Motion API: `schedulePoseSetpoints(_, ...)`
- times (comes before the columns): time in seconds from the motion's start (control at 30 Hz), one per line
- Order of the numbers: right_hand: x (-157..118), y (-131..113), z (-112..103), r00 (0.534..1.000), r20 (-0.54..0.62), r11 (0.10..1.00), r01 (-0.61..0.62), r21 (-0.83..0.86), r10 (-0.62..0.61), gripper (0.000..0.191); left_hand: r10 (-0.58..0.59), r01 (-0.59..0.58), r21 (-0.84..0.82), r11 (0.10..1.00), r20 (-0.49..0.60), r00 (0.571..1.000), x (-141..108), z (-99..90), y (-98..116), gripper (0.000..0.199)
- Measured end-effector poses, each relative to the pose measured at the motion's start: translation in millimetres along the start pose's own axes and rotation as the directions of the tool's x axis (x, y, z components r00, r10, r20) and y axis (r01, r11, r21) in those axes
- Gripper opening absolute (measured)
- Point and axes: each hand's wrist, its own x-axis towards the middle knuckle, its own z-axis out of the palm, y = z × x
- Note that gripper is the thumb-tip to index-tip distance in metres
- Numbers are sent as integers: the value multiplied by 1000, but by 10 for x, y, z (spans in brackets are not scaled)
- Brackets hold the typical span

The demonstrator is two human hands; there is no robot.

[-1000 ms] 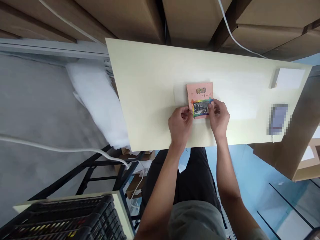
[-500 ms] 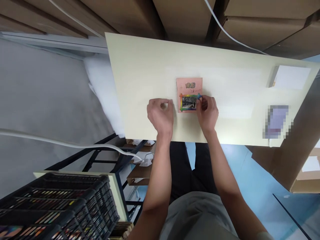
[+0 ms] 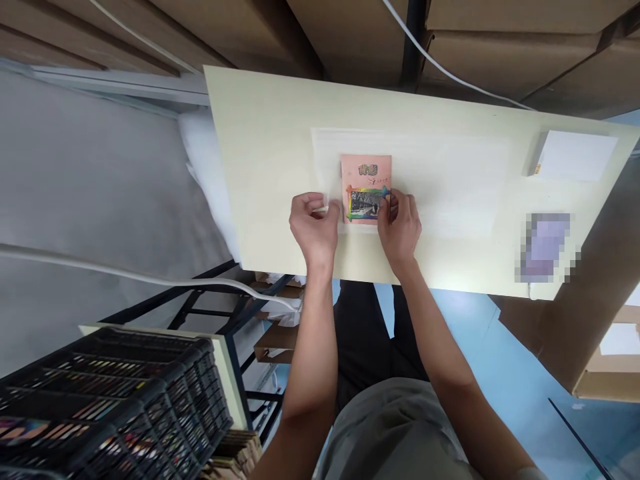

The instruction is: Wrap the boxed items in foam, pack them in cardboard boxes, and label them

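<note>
A pink booklet with a rainbow-framed dark picture lies on the pale table. My right hand pinches its right edge between thumb and fingers. Just left of the booklet, my left hand is closed on the edge of a thin translucent sheet. That sheet extends around and under the booklet; its right-hand limit is hard to make out against the table.
At the table's right end are a white box and a blurred purple object. Cardboard boxes stand behind the table. A black crate of thin items sits at lower left.
The translucent sheet's left edge now shows at my left hand, which has closed on it. The booklet and both hands appear slightly further left as the view has shifted.
</note>
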Motion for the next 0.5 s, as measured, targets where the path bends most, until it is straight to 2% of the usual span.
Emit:
schedulePoseSetpoints(0.1,4,-3,-10,1000,6,1000,6,3,-6,29,-27,30,-96,995,25,999,-79,41,0,25)
schedulePoseSetpoints(0.2,3,-9,-29,1000,5,1000,19,-1,-19,30,88,-78,-128,989,76,993,-176,87,39,23)
schedulePoseSetpoints(0.33,-26,11,-15,999,-21,999,25,26,-25,31,247,-246,-18,969,105,963,-301,174,103,26)
schedulePoseSetpoints(0.4,-46,30,7,999,-41,998,32,45,-30,32,275,-281,60,958,102,956,-341,220,126,25)
schedulePoseSetpoints(0.5,-65,49,32,998,-48,998,33,62,-30,33,293,-303,87,949,109,950,-368,264,144,22)
